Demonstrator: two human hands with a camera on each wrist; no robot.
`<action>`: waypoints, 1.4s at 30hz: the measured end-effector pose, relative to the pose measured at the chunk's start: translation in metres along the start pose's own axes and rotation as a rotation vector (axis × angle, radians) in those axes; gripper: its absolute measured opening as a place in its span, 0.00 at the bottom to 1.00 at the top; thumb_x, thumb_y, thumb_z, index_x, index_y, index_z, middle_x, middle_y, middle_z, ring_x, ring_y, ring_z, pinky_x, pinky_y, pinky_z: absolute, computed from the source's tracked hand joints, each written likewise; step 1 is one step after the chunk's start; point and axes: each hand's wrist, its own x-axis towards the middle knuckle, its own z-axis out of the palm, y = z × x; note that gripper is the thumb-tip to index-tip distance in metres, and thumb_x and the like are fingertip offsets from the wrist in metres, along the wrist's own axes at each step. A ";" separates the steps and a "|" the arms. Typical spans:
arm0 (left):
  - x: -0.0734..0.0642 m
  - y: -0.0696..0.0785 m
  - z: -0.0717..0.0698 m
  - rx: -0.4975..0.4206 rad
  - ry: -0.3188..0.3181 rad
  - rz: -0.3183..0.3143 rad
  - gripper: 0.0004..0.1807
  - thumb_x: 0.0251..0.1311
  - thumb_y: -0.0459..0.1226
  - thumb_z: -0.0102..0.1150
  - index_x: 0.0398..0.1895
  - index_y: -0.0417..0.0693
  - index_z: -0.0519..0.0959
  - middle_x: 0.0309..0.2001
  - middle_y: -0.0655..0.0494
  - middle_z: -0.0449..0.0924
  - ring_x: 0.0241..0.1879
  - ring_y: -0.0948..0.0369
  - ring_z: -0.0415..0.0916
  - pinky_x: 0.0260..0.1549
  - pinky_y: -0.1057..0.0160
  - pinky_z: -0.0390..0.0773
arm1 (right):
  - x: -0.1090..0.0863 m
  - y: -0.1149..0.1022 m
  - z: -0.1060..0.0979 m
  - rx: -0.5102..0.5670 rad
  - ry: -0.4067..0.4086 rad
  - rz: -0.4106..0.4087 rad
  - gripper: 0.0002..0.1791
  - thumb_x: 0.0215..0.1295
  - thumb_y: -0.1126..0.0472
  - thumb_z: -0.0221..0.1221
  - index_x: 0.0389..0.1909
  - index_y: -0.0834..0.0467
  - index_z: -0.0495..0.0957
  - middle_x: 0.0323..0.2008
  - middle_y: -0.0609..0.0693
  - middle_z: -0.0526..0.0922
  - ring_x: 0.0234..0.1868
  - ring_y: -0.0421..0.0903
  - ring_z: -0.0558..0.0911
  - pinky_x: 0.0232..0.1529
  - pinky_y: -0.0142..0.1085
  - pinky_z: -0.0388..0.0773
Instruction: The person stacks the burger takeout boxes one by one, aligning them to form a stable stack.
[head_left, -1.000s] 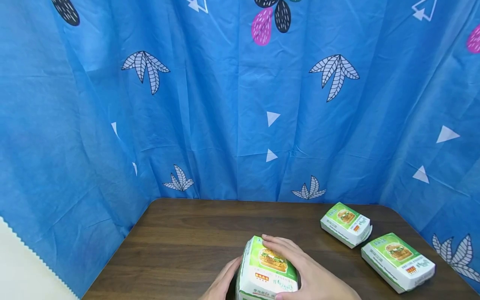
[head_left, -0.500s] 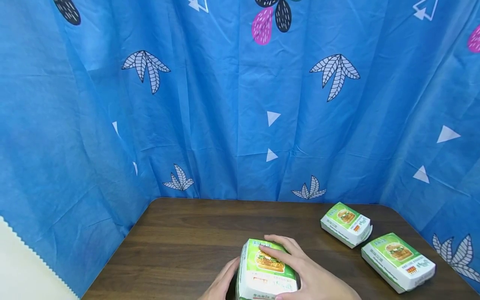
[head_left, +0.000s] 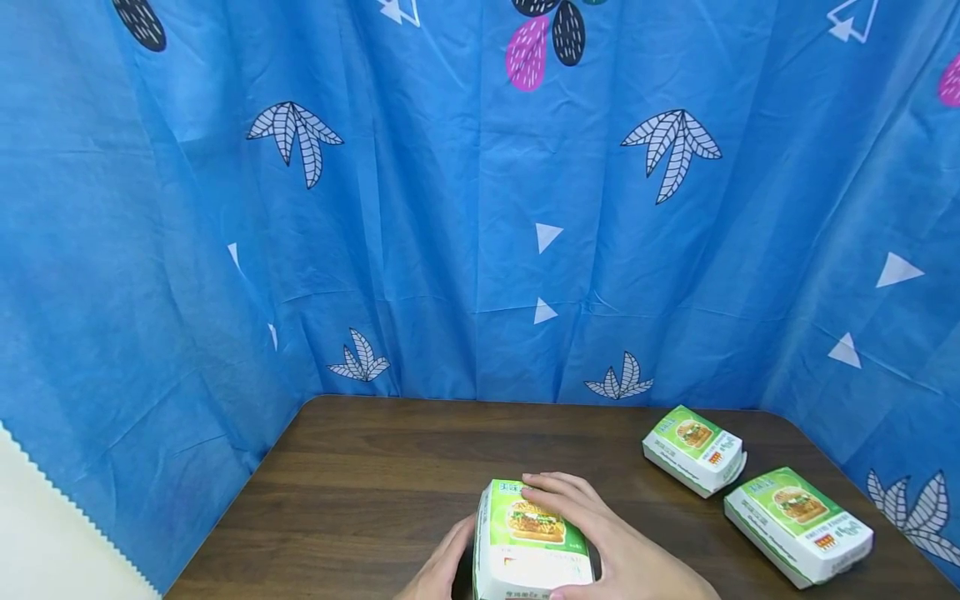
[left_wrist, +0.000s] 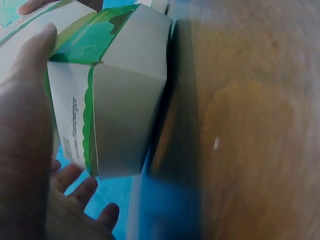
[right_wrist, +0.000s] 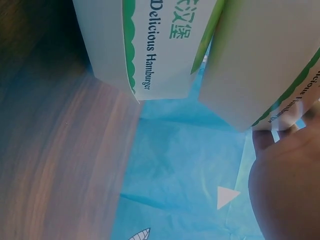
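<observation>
At the front middle of the table, two white and green hamburger boxes are stacked. My right hand (head_left: 618, 546) grips the upper hamburger box (head_left: 528, 533), its thumb at the near side and fingers over the top and far side. Beneath it, the lower hamburger box (right_wrist: 160, 55) sits close over the table, and a wedge-shaped gap shows between the two in the right wrist view. My left hand (head_left: 444, 567) holds the stack from the left; in the left wrist view its thumb and fingers lie on opposite sides of the lower box.
Two more hamburger boxes lie flat on the right of the brown wooden table (head_left: 360, 483): one at the back (head_left: 693, 450), the other nearer (head_left: 798, 525). A blue patterned curtain (head_left: 420, 250) hangs behind and along both sides.
The upper hamburger box has turned slightly and shifted a little to the left under my right hand. My left hand stays nearly in place. The boxes on the right have not moved.
</observation>
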 end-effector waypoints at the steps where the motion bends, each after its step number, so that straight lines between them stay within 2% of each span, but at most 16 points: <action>1: 0.001 0.004 -0.004 -0.047 -0.033 -0.070 0.54 0.51 0.50 0.69 0.76 0.47 0.49 0.72 0.48 0.57 0.70 0.65 0.55 0.65 0.61 0.64 | 0.000 -0.001 0.000 0.006 -0.006 0.020 0.47 0.54 0.39 0.66 0.73 0.36 0.53 0.74 0.35 0.52 0.71 0.36 0.52 0.59 0.43 0.68; 2: 0.002 0.007 -0.008 -0.088 -0.060 -0.122 0.56 0.50 0.49 0.70 0.77 0.50 0.46 0.73 0.49 0.55 0.70 0.65 0.54 0.65 0.59 0.63 | 0.000 -0.002 0.000 0.018 -0.014 0.048 0.47 0.54 0.38 0.65 0.73 0.34 0.54 0.73 0.33 0.51 0.71 0.34 0.51 0.59 0.45 0.67; 5: 0.005 0.022 -0.020 -0.178 -0.112 -0.325 0.63 0.45 0.52 0.74 0.77 0.64 0.39 0.75 0.57 0.47 0.72 0.58 0.50 0.67 0.43 0.59 | 0.000 -0.002 0.000 -0.010 -0.017 0.026 0.46 0.55 0.38 0.65 0.73 0.35 0.53 0.74 0.34 0.50 0.70 0.36 0.52 0.58 0.46 0.68; 7: 0.007 0.029 -0.025 -0.189 -0.115 -0.389 0.64 0.43 0.54 0.74 0.76 0.71 0.37 0.76 0.62 0.43 0.72 0.54 0.48 0.65 0.36 0.55 | 0.000 -0.003 0.000 0.000 -0.025 0.047 0.46 0.55 0.39 0.65 0.73 0.33 0.53 0.74 0.33 0.49 0.70 0.35 0.51 0.58 0.47 0.67; 9: 0.007 0.034 -0.027 -0.182 -0.117 -0.403 0.62 0.45 0.57 0.71 0.75 0.73 0.37 0.76 0.63 0.41 0.72 0.51 0.48 0.62 0.30 0.54 | 0.000 -0.002 0.000 -0.023 -0.013 0.009 0.46 0.56 0.39 0.64 0.73 0.35 0.52 0.74 0.36 0.48 0.71 0.38 0.51 0.57 0.47 0.68; 10: 0.008 0.035 -0.028 -0.172 -0.122 -0.404 0.62 0.44 0.57 0.71 0.75 0.74 0.37 0.76 0.65 0.40 0.72 0.53 0.47 0.63 0.31 0.54 | 0.000 -0.002 0.000 -0.022 -0.011 0.014 0.46 0.56 0.39 0.64 0.73 0.35 0.52 0.75 0.36 0.47 0.72 0.38 0.50 0.58 0.48 0.68; 11: 0.009 0.033 -0.029 -0.174 -0.128 -0.366 0.62 0.45 0.56 0.72 0.76 0.72 0.36 0.77 0.64 0.39 0.73 0.53 0.46 0.63 0.32 0.54 | 0.000 -0.001 0.000 -0.020 -0.010 0.022 0.46 0.56 0.38 0.64 0.73 0.35 0.52 0.75 0.36 0.47 0.72 0.38 0.49 0.58 0.49 0.68; 13: 0.010 0.035 -0.029 -0.172 -0.133 -0.350 0.64 0.44 0.55 0.73 0.76 0.71 0.36 0.77 0.63 0.38 0.73 0.52 0.45 0.63 0.31 0.54 | -0.001 0.000 0.000 -0.034 0.000 0.005 0.47 0.56 0.38 0.64 0.74 0.36 0.51 0.75 0.37 0.47 0.73 0.37 0.48 0.58 0.48 0.68; 17: 0.013 0.040 -0.032 -0.181 -0.117 -0.381 0.62 0.46 0.55 0.71 0.76 0.72 0.35 0.77 0.64 0.38 0.71 0.47 0.46 0.61 0.28 0.54 | -0.001 0.002 0.000 -0.029 0.006 -0.001 0.48 0.55 0.39 0.65 0.74 0.37 0.51 0.75 0.37 0.48 0.73 0.37 0.49 0.57 0.51 0.69; 20: 0.015 0.045 -0.034 -0.187 -0.101 -0.405 0.57 0.50 0.56 0.67 0.76 0.73 0.37 0.76 0.65 0.40 0.69 0.45 0.48 0.58 0.26 0.54 | -0.002 0.003 0.000 -0.008 0.010 -0.005 0.49 0.53 0.41 0.66 0.74 0.38 0.51 0.75 0.37 0.49 0.72 0.38 0.50 0.57 0.51 0.70; 29: 0.025 0.063 -0.046 -0.124 -0.103 -0.383 0.56 0.51 0.50 0.69 0.75 0.77 0.39 0.75 0.69 0.41 0.70 0.55 0.50 0.60 0.30 0.58 | -0.002 0.000 -0.003 0.097 0.007 0.086 0.50 0.53 0.45 0.66 0.74 0.34 0.48 0.74 0.34 0.48 0.72 0.40 0.53 0.56 0.59 0.67; 31: 0.027 0.067 -0.049 -0.110 -0.099 -0.386 0.56 0.51 0.50 0.69 0.75 0.77 0.38 0.75 0.70 0.41 0.70 0.54 0.49 0.59 0.29 0.58 | -0.002 0.000 -0.004 0.099 0.016 0.089 0.50 0.54 0.46 0.65 0.75 0.35 0.48 0.75 0.35 0.48 0.72 0.42 0.53 0.55 0.60 0.67; 39: 0.032 0.077 -0.056 -0.040 -0.133 -0.409 0.54 0.54 0.56 0.64 0.75 0.77 0.37 0.76 0.70 0.39 0.71 0.50 0.48 0.56 0.26 0.59 | -0.005 -0.001 -0.007 0.149 0.061 0.179 0.50 0.57 0.47 0.63 0.75 0.33 0.43 0.74 0.33 0.47 0.71 0.44 0.55 0.56 0.66 0.63; 42: 0.039 0.081 -0.058 0.007 -0.150 -0.429 0.53 0.51 0.61 0.63 0.74 0.80 0.38 0.76 0.70 0.40 0.71 0.51 0.48 0.55 0.27 0.61 | -0.005 0.002 -0.008 0.142 0.098 0.149 0.47 0.62 0.51 0.61 0.76 0.36 0.43 0.75 0.36 0.48 0.71 0.46 0.55 0.54 0.68 0.64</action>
